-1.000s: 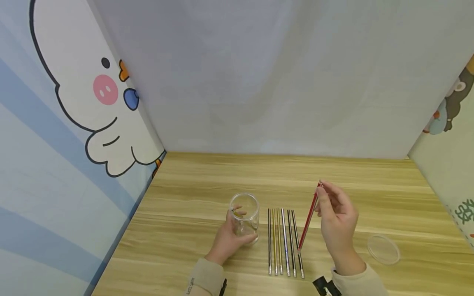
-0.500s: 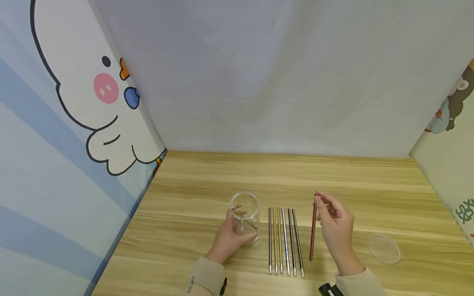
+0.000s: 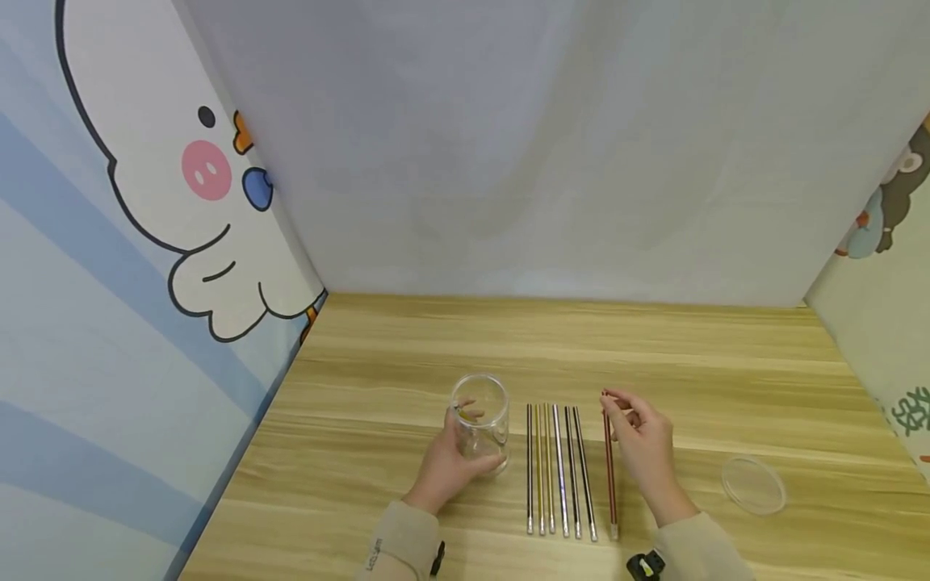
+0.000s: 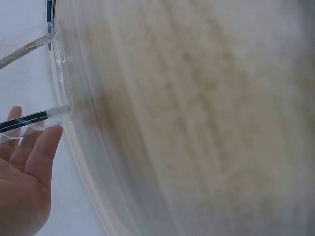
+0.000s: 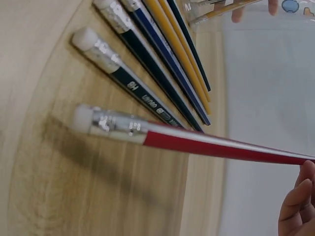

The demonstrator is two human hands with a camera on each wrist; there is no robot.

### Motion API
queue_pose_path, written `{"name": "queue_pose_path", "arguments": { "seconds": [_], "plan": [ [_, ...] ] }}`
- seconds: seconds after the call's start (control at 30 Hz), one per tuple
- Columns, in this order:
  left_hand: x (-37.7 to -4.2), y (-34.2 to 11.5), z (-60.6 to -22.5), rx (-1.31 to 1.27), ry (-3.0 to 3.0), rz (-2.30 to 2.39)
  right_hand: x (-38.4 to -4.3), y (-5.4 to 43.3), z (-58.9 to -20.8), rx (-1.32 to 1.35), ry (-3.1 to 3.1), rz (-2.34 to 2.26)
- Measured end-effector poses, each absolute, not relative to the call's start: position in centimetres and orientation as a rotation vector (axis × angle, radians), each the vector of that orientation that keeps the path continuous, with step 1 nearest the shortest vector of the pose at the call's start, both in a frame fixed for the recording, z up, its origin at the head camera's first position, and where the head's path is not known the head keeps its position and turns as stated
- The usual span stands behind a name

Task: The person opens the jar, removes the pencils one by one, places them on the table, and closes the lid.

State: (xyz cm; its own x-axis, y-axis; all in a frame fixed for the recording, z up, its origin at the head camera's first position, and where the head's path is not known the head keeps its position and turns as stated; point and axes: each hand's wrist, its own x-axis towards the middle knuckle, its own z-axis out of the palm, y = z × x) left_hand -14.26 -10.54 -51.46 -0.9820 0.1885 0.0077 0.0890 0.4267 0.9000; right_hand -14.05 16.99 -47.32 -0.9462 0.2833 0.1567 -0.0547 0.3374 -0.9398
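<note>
My left hand (image 3: 445,468) grips a clear cylindrical jar (image 3: 488,440), fingers behind it and thumb at the front. The jar stands upright with its rim facing up. My right hand (image 3: 649,452) pinches the far end of a red pencil (image 3: 609,476) between thumb and fingers. Its white eraser (image 5: 83,119) points towards the front edge, close over the table, with a shadow beside it in the right wrist view. Left of it lie several pencils in a row, among them a yellow pencil (image 3: 540,476), a blue pencil (image 5: 170,61) and a dark HB pencil (image 5: 142,93).
A thin clear round lid (image 3: 753,486) lies on the wood-grain table (image 3: 363,387), right of my right hand. A pale grey panel (image 3: 508,161) rises along the back, and a cartoon-printed wall (image 3: 109,323) borders the left side.
My right hand has come down and left, towards the row. The red pencil has gone from a slant across the row to lying nearly in line beside it. The left hand and jar stay put.
</note>
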Motion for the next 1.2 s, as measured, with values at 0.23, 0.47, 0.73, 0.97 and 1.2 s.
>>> {"name": "queue_pose_path", "arguments": {
  "seconds": [0.23, 0.47, 0.73, 0.97, 1.2],
  "plan": [
    [-14.3, -10.6, -51.6, 0.248, 2.576, 1.601, -14.6, 16.9, -48.3, -0.254, -2.417, 1.661],
    [-14.3, -10.7, -51.4, 0.240, 2.577, 1.600, -15.8, 16.8, -49.6, -0.291, -2.493, 1.645],
    [-14.4, -10.6, -51.6, 0.254, 2.585, 1.604, -17.2, 16.9, -50.3, -0.299, -2.628, 1.558],
    [-14.3, -10.6, -51.5, 0.262, 2.590, 1.600, -17.9, 17.0, -50.9, -0.325, -2.726, 1.491],
    [-14.3, -10.6, -51.3, 0.260, 2.599, 1.586, -18.3, 17.0, -51.5, -0.324, -2.785, 1.490]
  ]
}}
